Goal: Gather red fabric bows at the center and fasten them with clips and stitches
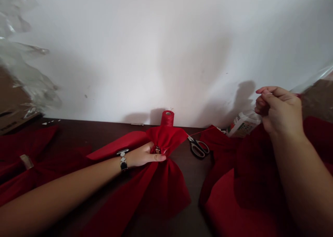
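My left hand grips the gathered middle of a red fabric bow lying on the dark wooden table. A small metal clip or fastener shows at that gathered waist, just past my fingertips. A silver-and-black wristwatch sits on my left wrist. My right hand is raised above a heap of red fabric, its fingertips pinched together. Anything between those fingers is hidden or too small to tell.
A roll of red fabric stands upright against the white wall. Black-handled scissors lie right of the bow. Another red bow lies at left. A white printed box, clear plastic film and brown cardboard are nearby.
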Demonstrator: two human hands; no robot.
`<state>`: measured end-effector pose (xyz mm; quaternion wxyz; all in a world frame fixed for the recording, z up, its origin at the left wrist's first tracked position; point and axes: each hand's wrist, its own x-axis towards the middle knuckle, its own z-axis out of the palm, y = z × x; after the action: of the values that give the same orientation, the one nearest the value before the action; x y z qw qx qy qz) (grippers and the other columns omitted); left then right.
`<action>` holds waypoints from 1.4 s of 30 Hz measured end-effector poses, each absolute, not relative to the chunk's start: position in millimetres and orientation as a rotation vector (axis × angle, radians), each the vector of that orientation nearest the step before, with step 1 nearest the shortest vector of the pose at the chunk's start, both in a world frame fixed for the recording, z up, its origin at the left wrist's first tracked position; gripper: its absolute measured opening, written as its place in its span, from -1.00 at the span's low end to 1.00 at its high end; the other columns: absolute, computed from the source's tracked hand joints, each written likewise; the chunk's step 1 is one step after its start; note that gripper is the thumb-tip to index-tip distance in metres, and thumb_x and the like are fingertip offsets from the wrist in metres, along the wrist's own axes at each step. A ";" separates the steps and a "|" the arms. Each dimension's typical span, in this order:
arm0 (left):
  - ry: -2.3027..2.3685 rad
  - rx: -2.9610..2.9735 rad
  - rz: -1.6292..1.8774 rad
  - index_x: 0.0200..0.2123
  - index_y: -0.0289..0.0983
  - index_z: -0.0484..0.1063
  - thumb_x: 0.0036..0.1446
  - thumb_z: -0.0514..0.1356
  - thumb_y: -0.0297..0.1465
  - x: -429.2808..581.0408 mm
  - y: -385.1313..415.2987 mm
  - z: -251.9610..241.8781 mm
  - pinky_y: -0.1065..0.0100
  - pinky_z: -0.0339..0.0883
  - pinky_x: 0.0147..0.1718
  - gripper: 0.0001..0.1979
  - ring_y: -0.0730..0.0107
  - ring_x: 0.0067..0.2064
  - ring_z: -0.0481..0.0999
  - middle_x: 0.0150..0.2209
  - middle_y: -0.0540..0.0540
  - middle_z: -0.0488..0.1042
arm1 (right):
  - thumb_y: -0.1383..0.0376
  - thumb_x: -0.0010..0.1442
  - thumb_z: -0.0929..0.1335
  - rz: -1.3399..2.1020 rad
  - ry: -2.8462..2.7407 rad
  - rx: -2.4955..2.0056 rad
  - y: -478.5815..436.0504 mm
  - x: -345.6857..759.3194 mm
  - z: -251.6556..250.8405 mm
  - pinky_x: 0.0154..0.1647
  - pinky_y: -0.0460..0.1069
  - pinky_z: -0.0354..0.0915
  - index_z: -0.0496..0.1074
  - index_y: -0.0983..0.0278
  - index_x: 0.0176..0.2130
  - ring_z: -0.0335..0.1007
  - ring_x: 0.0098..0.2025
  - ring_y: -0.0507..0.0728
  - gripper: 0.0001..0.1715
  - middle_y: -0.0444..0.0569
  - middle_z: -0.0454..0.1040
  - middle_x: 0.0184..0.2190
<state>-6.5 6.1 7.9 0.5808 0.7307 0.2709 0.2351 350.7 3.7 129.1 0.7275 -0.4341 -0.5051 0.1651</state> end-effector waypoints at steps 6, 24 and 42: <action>0.596 1.740 0.530 -0.41 -0.27 0.25 0.01 0.25 -0.15 -5.7 5.2 9.0 0.33 0.20 -0.20 -0.67 0.41 -0.34 0.27 -0.41 0.04 0.27 | 0.38 0.07 0.33 0.243 -1.107 -0.993 6.0 355.3 123.6 -0.68 -0.13 -0.12 0.40 0.26 -0.48 -0.04 -0.67 -0.09 -0.90 -0.23 0.09 -0.71; 0.632 1.716 0.550 -0.36 -0.28 0.29 0.00 0.20 0.01 -3.0 3.7 8.1 0.35 0.25 -0.23 -0.55 0.42 -0.34 0.30 -0.41 0.03 0.28 | 0.47 0.10 0.25 -0.247 -1.108 -1.060 8.1 352.9 119.8 -0.64 -0.10 -0.03 0.45 0.34 -0.43 0.06 -0.69 -0.08 -0.80 -0.17 0.23 -0.67; 0.702 1.757 0.615 -0.23 -0.28 0.29 0.14 0.10 -0.06 -4.2 2.4 5.1 0.32 0.22 -0.14 -0.62 0.36 -0.27 0.29 -0.33 -0.01 0.30 | 0.37 0.22 0.22 0.819 -2.111 -1.078 -46.7 215.8 66.2 -0.38 -0.09 0.23 0.44 0.21 -0.19 0.32 -0.41 0.04 -0.76 -0.11 0.40 -0.44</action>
<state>-4.2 2.4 5.1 0.5448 0.7405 0.2957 0.2594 215.8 -46.7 66.2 0.3116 -0.4085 -0.7999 0.3103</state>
